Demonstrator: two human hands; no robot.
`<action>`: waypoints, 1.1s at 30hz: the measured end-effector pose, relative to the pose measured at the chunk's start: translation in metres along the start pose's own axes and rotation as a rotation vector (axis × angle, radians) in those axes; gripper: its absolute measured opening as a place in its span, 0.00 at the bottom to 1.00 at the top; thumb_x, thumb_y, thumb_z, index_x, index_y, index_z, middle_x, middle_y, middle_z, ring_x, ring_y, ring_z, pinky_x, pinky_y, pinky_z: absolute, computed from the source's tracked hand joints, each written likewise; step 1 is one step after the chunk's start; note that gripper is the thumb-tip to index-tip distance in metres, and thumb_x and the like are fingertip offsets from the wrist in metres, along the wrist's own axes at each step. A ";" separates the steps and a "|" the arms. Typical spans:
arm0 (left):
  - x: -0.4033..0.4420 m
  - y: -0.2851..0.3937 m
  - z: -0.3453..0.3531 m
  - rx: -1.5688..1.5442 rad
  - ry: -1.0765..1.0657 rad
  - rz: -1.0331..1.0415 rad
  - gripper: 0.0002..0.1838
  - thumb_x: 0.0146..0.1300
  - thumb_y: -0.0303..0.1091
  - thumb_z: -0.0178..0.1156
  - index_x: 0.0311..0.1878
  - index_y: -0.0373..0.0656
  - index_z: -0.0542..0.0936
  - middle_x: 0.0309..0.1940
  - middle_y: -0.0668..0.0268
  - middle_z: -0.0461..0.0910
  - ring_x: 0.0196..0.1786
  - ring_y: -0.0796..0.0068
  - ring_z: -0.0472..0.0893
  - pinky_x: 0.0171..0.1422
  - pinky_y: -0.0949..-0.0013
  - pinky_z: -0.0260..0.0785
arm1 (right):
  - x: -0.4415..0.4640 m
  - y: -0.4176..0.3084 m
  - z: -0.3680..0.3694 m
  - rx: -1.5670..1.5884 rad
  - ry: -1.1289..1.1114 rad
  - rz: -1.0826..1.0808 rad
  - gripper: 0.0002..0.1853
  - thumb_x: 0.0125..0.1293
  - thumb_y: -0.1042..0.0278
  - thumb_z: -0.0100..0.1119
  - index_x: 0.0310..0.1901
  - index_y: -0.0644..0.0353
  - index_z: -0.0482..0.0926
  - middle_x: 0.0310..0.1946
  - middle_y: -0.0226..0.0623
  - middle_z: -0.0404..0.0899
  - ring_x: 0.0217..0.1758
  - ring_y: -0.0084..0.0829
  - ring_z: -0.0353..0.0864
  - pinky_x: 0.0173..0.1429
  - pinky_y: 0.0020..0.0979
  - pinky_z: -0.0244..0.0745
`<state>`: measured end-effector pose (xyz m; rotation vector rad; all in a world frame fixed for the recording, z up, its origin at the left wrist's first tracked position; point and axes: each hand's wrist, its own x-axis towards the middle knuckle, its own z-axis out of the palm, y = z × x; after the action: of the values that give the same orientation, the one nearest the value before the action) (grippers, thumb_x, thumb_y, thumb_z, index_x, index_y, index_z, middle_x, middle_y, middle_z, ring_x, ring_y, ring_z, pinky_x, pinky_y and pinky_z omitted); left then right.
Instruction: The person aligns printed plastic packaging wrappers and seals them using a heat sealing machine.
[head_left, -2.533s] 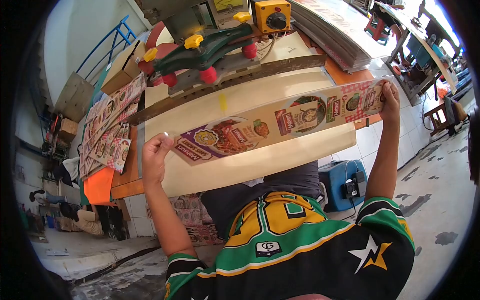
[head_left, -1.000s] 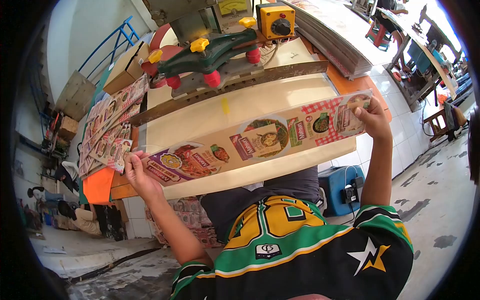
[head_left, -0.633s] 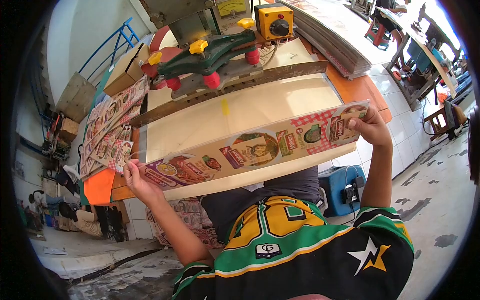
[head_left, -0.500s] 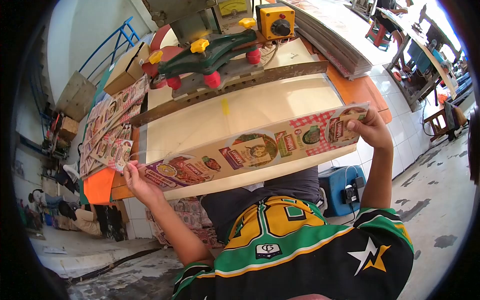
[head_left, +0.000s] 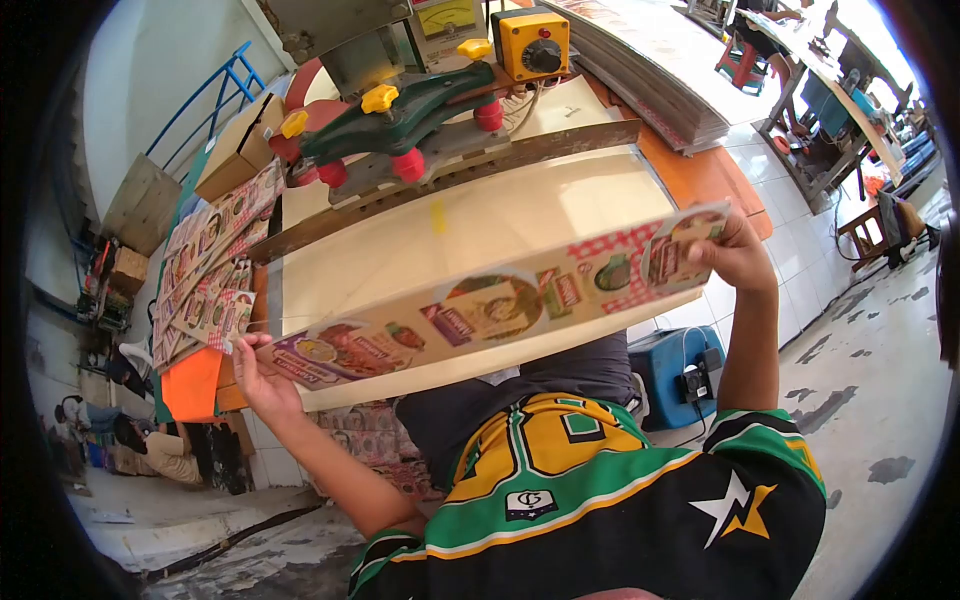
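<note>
The biggest thing before me is the orange-topped table [head_left: 705,172], much of it hidden under a pale sheet [head_left: 390,250] that droops over the edge nearest the seated person [head_left: 560,470]. Across the far part of it stands a heavy press with a dark green bracket [head_left: 440,108], and below that a long metal bar [head_left: 450,168] spans the sheet. A thick stack of large boards [head_left: 650,90] lies beyond, toward the person's right. Over the near part of the pale sheet a long printed strip [head_left: 490,308] is held slantwise, its face full of food pictures and red checks; whether its underside touches the sheet, I can't tell. A blue case [head_left: 665,375] sits low beside the person's right leg, and a loose pile of printed pieces [head_left: 215,235] spreads at the table's left end, near a cardboard box [head_left: 240,150]. The right hand [head_left: 740,255] has its grip closed around the strip's right end, thumb on the printed face; the left hand [head_left: 266,382] pinches the opposite end between thumb and fingers. Smaller are the yellow control box [head_left: 535,48] by the press, the red cylinders [head_left: 408,165] under the bracket, and its yellow knobs [head_left: 380,98].
</note>
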<state>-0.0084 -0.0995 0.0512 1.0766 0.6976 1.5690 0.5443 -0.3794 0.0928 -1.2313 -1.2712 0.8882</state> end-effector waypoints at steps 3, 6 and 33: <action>0.005 0.006 -0.010 0.025 0.039 0.046 0.11 0.80 0.37 0.54 0.43 0.40 0.78 0.38 0.64 0.80 0.42 0.75 0.80 0.51 0.70 0.72 | 0.013 -0.027 0.025 -0.145 -0.284 -0.251 0.23 0.65 0.70 0.71 0.61 0.69 0.80 0.51 0.38 0.88 0.47 0.31 0.87 0.57 0.34 0.82; 0.006 0.017 -0.019 0.112 0.016 0.077 0.12 0.80 0.38 0.54 0.42 0.40 0.78 0.37 0.64 0.80 0.40 0.74 0.80 0.49 0.70 0.72 | 0.010 -0.031 0.038 -0.226 -0.389 -0.118 0.25 0.66 0.69 0.70 0.62 0.69 0.80 0.50 0.43 0.89 0.50 0.37 0.89 0.59 0.36 0.80; -0.031 0.011 -0.289 -0.654 0.933 0.069 0.09 0.68 0.27 0.52 0.30 0.49 0.76 0.24 0.71 0.73 0.29 0.73 0.74 0.37 0.63 0.66 | -0.021 -0.102 0.049 -0.452 -0.786 -0.303 0.19 0.69 0.78 0.61 0.61 0.72 0.81 0.52 0.52 0.86 0.41 0.39 0.92 0.44 0.30 0.88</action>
<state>-0.2725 -0.1056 -0.0705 -0.1617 0.6506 2.1403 0.4783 -0.4098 0.1820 -0.9951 -2.3197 0.9178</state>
